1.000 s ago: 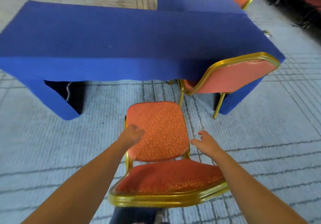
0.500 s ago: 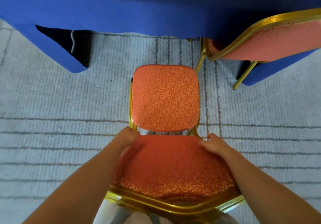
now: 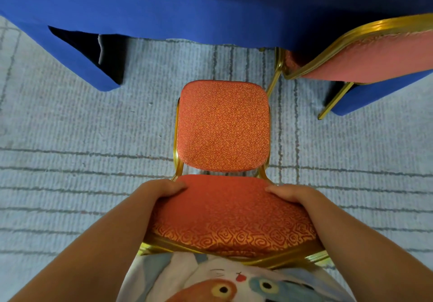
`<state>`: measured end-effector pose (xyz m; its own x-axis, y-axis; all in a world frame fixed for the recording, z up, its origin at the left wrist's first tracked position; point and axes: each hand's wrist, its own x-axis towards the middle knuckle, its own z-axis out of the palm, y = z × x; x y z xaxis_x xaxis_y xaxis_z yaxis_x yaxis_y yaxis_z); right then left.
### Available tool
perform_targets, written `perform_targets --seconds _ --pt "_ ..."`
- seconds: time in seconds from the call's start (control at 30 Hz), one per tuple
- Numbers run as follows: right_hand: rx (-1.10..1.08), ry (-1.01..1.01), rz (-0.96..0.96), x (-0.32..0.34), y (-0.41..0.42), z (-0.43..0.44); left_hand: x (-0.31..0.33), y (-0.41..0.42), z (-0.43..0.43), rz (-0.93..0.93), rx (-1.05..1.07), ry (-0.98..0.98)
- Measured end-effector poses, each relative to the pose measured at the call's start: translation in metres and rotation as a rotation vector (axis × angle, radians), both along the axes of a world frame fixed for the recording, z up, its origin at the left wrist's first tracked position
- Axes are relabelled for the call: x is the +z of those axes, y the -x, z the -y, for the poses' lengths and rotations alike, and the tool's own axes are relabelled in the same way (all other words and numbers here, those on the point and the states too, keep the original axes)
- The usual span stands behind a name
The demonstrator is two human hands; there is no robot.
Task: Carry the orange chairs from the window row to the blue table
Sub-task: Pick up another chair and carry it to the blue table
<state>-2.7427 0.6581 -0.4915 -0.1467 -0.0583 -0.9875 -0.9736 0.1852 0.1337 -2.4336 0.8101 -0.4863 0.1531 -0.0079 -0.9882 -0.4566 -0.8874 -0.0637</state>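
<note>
An orange chair (image 3: 223, 125) with a gold frame stands right below me, its patterned seat facing the blue table (image 3: 187, 11) across the top of the view. My left hand (image 3: 161, 190) grips the left edge of its padded backrest (image 3: 229, 217). My right hand (image 3: 290, 193) grips the backrest's right edge. A gap of carpet lies between the seat front and the table's cloth skirt.
A second orange chair (image 3: 365, 55) is tucked under the table at the upper right, its gold legs on the carpet. A cloth-covered table leg (image 3: 89, 67) comes down at the left. Grey-blue lined carpet (image 3: 82, 149) covers the floor. My printed shirt (image 3: 234, 280) fills the bottom edge.
My hands went from hovering open over the seat to gripping both sides of the backrest. The view dropped and closed in on the chair and the table edge.
</note>
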Motion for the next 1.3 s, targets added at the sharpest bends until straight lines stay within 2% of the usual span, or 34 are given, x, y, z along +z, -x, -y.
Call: perform_targets --seconds 0.23,0.43,0.7,0.97,1.3 --pt "0.040 -0.104 -0.114 0.044 -0.017 0.038 0.022 -0.017 0.033 -0.058 -0.018 -0.167" --pt "0.070 -0.049 -0.098 0.045 -0.037 0.098 0.019 -0.037 0.075 -0.031 -0.061 -0.072" --pt "-0.001 0.028 -0.004 0.029 -0.087 0.213 0.025 -0.087 0.198 0.009 0.078 -0.037" --pt "-0.017 0.095 0.036 0.024 -0.126 0.337 0.024 -0.129 0.330 0.067 0.068 -0.014" --pt "0.004 0.156 0.048 -0.003 -0.145 0.404 0.003 -0.166 0.407 0.036 0.034 -0.030"
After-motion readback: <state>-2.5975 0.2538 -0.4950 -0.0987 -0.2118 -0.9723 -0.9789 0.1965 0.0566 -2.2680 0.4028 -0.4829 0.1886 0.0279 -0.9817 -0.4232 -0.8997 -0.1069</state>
